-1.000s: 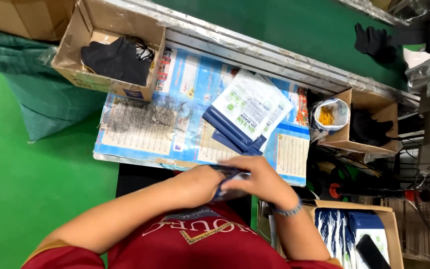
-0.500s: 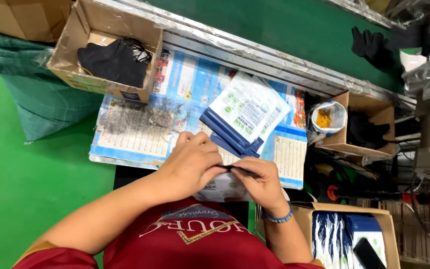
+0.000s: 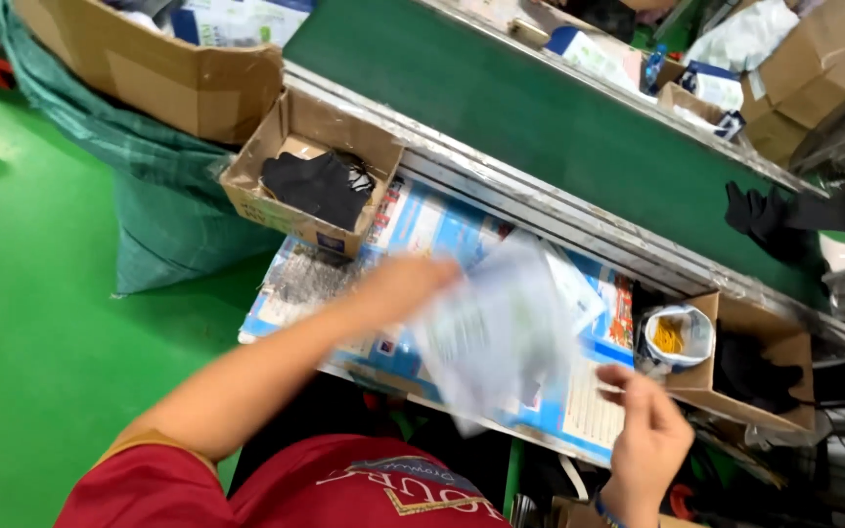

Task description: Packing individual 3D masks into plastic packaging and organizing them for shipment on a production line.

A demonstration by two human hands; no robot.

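Observation:
My left hand (image 3: 405,285) reaches out over the work board and grips a clear plastic packet (image 3: 501,332) with printed paper inside; both are blurred by motion. The packet hangs above the blue and white printed sheets (image 3: 413,225) that cover the board. My right hand (image 3: 645,430) hovers at the board's near right edge, fingers loosely curled, holding nothing that I can make out. A blue band sits on its wrist.
A cardboard box of black gloves (image 3: 317,186) stands at the board's left end. A small tub of yellow rubber bands (image 3: 675,337) sits in a carton at the right. Behind runs a green conveyor belt (image 3: 540,108). A green sack (image 3: 149,215) hangs at left.
Both hands were together near my body on a dark item. Now the left hand has swung out with the clear packet, and the right hand has moved off to the right.

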